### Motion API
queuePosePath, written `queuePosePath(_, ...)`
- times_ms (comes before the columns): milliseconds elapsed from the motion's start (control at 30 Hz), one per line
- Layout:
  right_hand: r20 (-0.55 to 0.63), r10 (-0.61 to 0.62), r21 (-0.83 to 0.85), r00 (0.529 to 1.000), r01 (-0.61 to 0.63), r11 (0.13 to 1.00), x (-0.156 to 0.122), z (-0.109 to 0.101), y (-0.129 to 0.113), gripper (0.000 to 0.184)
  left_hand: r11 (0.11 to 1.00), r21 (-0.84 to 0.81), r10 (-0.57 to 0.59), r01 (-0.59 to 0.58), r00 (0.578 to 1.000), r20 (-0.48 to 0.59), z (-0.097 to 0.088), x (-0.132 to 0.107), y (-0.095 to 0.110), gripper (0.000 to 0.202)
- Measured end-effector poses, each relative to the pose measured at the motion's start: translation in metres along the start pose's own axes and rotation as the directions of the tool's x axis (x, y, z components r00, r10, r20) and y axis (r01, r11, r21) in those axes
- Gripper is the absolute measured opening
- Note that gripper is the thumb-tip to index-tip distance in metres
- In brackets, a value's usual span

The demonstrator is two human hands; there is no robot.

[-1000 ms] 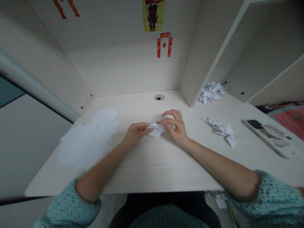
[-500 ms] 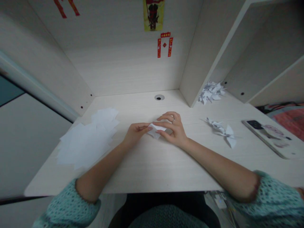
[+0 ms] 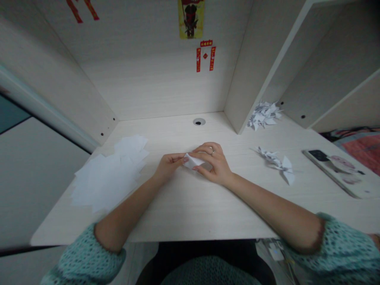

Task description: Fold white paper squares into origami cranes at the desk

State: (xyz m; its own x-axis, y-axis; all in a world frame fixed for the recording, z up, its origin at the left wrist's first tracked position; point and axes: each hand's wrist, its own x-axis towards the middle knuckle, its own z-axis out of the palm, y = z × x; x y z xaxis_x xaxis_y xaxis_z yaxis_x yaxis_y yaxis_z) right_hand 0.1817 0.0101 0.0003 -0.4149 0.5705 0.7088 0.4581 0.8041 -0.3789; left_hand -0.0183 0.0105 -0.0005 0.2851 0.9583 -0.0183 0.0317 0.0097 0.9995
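Observation:
A small folded piece of white paper (image 3: pixel 191 161) sits between both my hands near the middle of the pale wooden desk (image 3: pixel 190 206). My left hand (image 3: pixel 169 165) pinches its left edge with thumb and fingers closed. My right hand (image 3: pixel 212 161), with a ring on one finger, curls over the paper's right side and grips it. Most of the paper is hidden under my right fingers.
A loose pile of white sheets (image 3: pixel 108 174) lies at the left. Folded paper figures (image 3: pixel 277 162) lie at the right, with a heap of them (image 3: pixel 264 114) in the shelf corner. A phone on a flat board (image 3: pixel 337 170) is at far right. A cable hole (image 3: pixel 199 121) is behind.
My right hand has moved left and closed down over the paper, which was spread flatter a second ago. My left hand has kept its pinch in place.

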Motion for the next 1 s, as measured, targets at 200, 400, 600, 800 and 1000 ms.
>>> queuePosePath(200,0.022,-0.02,0.017,1.0,0.019,1.0,0.0003,0.0003,0.001,0.042,1.0,0.018,-0.002,0.002,1.0,-0.023,0.0007,-0.0004,0.0017,0.033)
queuePosePath(400,0.069,-0.006,0.025,0.998,0.004,1.0,0.0007,0.0007,0.0012,0.041,0.998,-0.046,-0.033,0.032,0.999,-0.018,0.0016,0.0003,-0.0011,0.033)
queuePosePath(600,0.088,0.008,0.035,0.996,-0.011,0.999,0.001,0.0022,-0.0001,0.041,0.991,-0.123,-0.051,0.047,0.998,-0.031,0.0007,0.0017,-0.0028,0.033)
queuePosePath(800,0.077,0.003,0.025,0.997,-0.004,1.0,-0.0004,0.004,0.0022,0.035,0.995,-0.09,-0.057,0.048,0.994,-0.093,0.0013,0.0009,-0.0012,0.034)
queuePosePath(1000,0.013,0.065,0.034,0.998,-0.065,0.997,0.0002,0.0039,-0.0008,0.024,0.999,-0.04,-0.035,0.03,0.989,-0.144,0.0002,0.0024,-0.0022,0.036)
